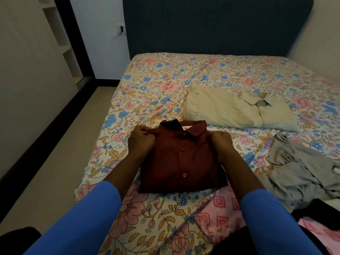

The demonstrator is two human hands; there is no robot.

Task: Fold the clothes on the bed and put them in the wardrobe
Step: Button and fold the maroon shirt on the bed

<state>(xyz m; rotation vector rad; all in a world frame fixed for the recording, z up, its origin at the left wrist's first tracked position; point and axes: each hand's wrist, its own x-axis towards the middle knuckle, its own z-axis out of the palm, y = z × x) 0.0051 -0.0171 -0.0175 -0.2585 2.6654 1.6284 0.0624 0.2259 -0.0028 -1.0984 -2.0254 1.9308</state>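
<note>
- Between the two hands, on the floral bed (147,85), lies the folded maroon button-up shirt (182,162). Its collar points away from the person, and its long axis runs from collar to near hem.
- Left hand (141,138): fingers (143,130) curled, pinching the shoulder edge on its side. Right hand (220,144): clenched on the opposite shoulder. Neither is nearer.
- Beyond the right hand lies a folded beige shirt (239,111). Further right, apart, is a crumpled grey garment (298,166).
- The fold looks finished. Because both grips sit at the collar end, lifting would probably let the hem drop open.
- Shelving (60,34), possibly the wardrobe, stands far left of the left hand.
</note>
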